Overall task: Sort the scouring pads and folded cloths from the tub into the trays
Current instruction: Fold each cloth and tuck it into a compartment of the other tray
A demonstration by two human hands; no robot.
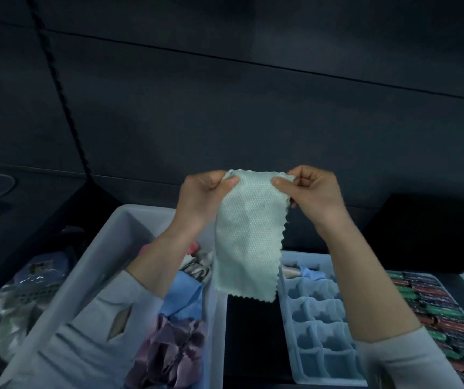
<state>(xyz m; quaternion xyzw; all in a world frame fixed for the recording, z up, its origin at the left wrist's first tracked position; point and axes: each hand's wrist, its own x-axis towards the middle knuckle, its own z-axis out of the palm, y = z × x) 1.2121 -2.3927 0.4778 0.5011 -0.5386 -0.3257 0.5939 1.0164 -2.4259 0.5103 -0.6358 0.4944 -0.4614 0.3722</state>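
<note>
You hold one pale green cloth (249,231) up in the air above the grey tub (118,242) and the divided tray (320,327). Your left hand (205,197) pinches its upper left corner between thumb and curled fingers; your right hand (312,192) pinches the upper right corner the same way. Both hands are closed on the cloth and carry nothing else.

Condition of the cloth: it hangs limp from the two corners, with no stiffness of its own. The face shows a fine raised weave and the side and lower edges are cut in a zigzag. I judge it thin, very light and not fragile. The textured weave should give fair grip, so slipping is a small concern.

Handling finding: with nothing to stiffen it, the cloth will collapse wherever you release it. Keep hold at the corners or along the top edge while you fold, and take the folded piece across its fold rather than by one loose corner, or it is likely to fall open before it reaches a compartment.

Remaining stock: the tub contains more cloths in a loose heap, including a blue cloth (181,293) and a mauve cloth (174,349). Expect these to be tangled; lift one at a time.

Destination: the divided tray lies to the right of the tub on the dark surface (250,332), with folded items at its far end and many compartments unfilled. Whether any scouring pads are present, I cannot tell.
</note>
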